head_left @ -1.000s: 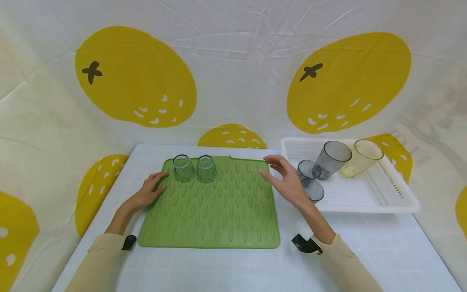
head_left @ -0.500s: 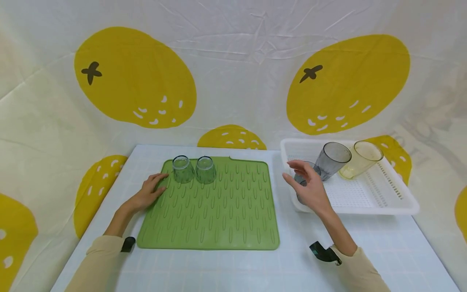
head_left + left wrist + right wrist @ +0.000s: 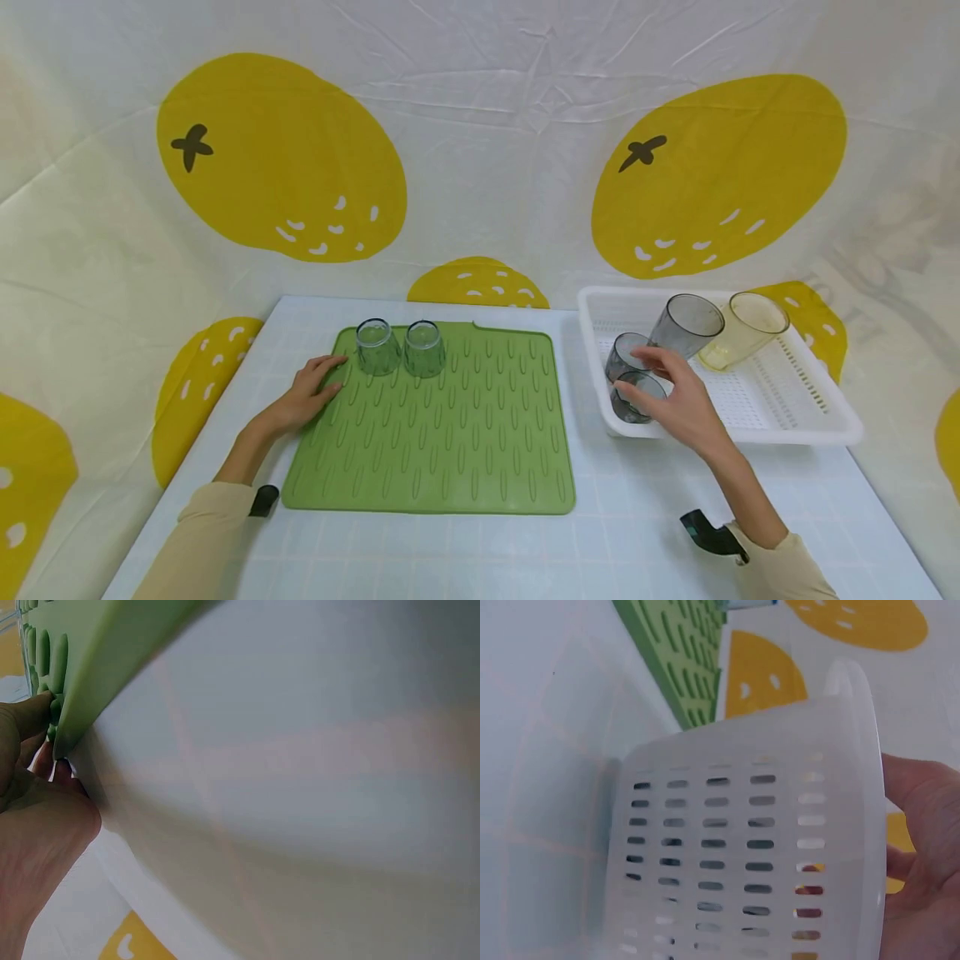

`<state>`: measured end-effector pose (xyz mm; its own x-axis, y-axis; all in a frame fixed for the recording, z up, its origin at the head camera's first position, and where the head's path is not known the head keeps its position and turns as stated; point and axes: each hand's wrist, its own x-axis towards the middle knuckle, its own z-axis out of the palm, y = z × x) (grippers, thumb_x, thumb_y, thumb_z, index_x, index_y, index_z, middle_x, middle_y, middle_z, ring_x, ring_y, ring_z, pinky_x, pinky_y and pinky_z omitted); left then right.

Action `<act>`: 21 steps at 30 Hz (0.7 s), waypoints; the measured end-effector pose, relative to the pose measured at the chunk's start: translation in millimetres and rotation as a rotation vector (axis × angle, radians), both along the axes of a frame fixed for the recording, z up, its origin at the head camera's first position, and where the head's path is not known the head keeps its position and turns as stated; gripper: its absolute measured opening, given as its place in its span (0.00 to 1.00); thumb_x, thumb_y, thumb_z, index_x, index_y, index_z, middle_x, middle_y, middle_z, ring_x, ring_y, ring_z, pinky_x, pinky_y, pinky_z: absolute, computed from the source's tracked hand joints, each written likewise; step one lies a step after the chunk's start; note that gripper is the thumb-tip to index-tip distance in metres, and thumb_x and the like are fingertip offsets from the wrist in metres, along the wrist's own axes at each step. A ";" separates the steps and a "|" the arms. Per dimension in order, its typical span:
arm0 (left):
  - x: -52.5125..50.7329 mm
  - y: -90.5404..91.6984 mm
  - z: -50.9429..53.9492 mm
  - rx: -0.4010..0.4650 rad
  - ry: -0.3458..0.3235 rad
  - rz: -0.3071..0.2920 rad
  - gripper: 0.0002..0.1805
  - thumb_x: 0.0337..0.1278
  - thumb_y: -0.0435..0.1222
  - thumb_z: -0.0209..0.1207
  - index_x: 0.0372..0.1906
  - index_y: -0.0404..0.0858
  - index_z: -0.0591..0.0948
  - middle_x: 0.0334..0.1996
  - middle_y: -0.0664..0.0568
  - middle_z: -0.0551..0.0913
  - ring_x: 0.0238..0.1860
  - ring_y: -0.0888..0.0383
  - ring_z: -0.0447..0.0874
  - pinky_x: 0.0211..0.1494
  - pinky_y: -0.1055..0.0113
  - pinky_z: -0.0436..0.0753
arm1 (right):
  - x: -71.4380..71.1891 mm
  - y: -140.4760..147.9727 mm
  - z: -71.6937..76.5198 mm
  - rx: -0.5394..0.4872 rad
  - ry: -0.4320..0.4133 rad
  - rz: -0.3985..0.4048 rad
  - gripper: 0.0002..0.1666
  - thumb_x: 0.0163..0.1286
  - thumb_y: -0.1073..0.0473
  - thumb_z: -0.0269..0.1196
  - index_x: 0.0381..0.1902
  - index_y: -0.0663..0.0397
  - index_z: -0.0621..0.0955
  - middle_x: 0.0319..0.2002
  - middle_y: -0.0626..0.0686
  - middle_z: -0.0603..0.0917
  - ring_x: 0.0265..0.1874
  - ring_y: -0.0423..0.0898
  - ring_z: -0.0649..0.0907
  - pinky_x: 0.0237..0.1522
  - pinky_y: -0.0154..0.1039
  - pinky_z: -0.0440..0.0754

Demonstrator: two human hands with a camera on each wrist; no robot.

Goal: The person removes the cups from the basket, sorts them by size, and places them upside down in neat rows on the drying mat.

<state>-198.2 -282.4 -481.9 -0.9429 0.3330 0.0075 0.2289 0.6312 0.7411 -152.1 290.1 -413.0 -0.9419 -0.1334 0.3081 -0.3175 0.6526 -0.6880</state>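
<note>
My left hand (image 3: 303, 398) rests at the left edge of a green drying mat (image 3: 465, 433), fingers loosely bent and touching it; in the left wrist view the thumb side (image 3: 30, 720) lies over the mat's rim. Two clear tumblers (image 3: 378, 348) stand upside down at the mat's back left. Over the front left of a white plastic basket (image 3: 750, 433), my right hand (image 3: 686, 408) has thumb and fingers spread about a small grey glass (image 3: 636, 408); firm contact is not visible. Another small grey glass (image 3: 622, 354) stands just behind it. The basket's wall hides both glasses in the right wrist view.
Inside the basket a tall grey glass (image 3: 684, 329) and a tall yellow glass (image 3: 746, 329) lean toward the back. The table (image 3: 420, 554) has a pale checked cover. Behind it hangs a white cloth (image 3: 495, 167) printed with yellow fruit.
My right hand has moved right and down, from the mat's right edge to the small grey glass at the basket's front left. The left hand has stayed in place.
</note>
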 end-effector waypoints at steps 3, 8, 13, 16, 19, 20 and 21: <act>0.7 1.1 1.5 -0.004 0.005 -0.003 0.26 0.79 0.28 0.49 0.74 0.23 0.61 0.72 0.23 0.53 0.72 0.24 0.47 0.68 0.26 0.53 | 1.0 6.4 1.9 0.053 -0.039 0.008 0.35 0.65 0.56 0.75 0.64 0.65 0.75 0.60 0.64 0.78 0.58 0.61 0.77 0.58 0.27 0.70; 1.1 1.9 1.2 -0.003 0.016 -0.009 0.26 0.79 0.27 0.49 0.74 0.22 0.61 0.72 0.22 0.53 0.72 0.23 0.47 0.68 0.26 0.52 | 1.8 15.2 4.4 0.135 -0.146 0.031 0.42 0.63 0.52 0.76 0.65 0.70 0.72 0.60 0.68 0.76 0.58 0.64 0.76 0.59 0.53 0.76; 0.2 1.0 -1.2 -0.002 0.019 -0.008 0.26 0.78 0.27 0.48 0.74 0.21 0.61 0.72 0.22 0.54 0.72 0.23 0.47 0.69 0.26 0.52 | -0.1 21.2 7.1 0.154 -0.267 0.064 0.46 0.60 0.49 0.78 0.65 0.72 0.70 0.61 0.70 0.75 0.56 0.69 0.77 0.56 0.64 0.78; -0.3 0.1 -2.2 -0.007 0.021 -0.007 0.26 0.79 0.28 0.49 0.74 0.22 0.61 0.72 0.22 0.53 0.72 0.23 0.47 0.69 0.26 0.52 | -2.6 22.4 9.2 0.163 -0.349 0.073 0.48 0.60 0.48 0.78 0.65 0.73 0.69 0.60 0.72 0.75 0.56 0.68 0.78 0.55 0.62 0.79; -0.7 -0.4 -2.8 -0.006 0.018 -0.006 0.26 0.79 0.28 0.49 0.74 0.22 0.60 0.72 0.22 0.53 0.73 0.23 0.46 0.69 0.26 0.52 | -4.4 23.7 12.0 0.186 -0.444 0.080 0.50 0.62 0.46 0.76 0.66 0.74 0.67 0.61 0.73 0.75 0.56 0.67 0.78 0.54 0.59 0.80; -0.9 -0.5 -3.0 -0.005 0.015 -0.006 0.26 0.79 0.28 0.48 0.74 0.22 0.60 0.72 0.23 0.53 0.73 0.24 0.46 0.69 0.26 0.52 | -4.8 24.4 12.8 0.194 -0.473 0.083 0.50 0.62 0.45 0.75 0.67 0.74 0.66 0.62 0.73 0.75 0.57 0.67 0.78 0.54 0.58 0.81; -1.0 -0.4 -3.0 -0.003 0.013 -0.006 0.26 0.79 0.28 0.48 0.74 0.23 0.60 0.73 0.23 0.53 0.73 0.24 0.46 0.69 0.26 0.52 | -5.3 25.2 13.4 0.202 -0.495 0.087 0.51 0.63 0.44 0.75 0.67 0.74 0.66 0.62 0.73 0.75 0.57 0.66 0.78 0.54 0.57 0.80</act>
<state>-199.2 -282.8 -484.9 -0.9407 0.3388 0.0187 0.2422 0.6319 0.7362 -157.4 315.3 -399.6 -0.9508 -0.2277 -0.2099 -0.0455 0.7732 -0.6325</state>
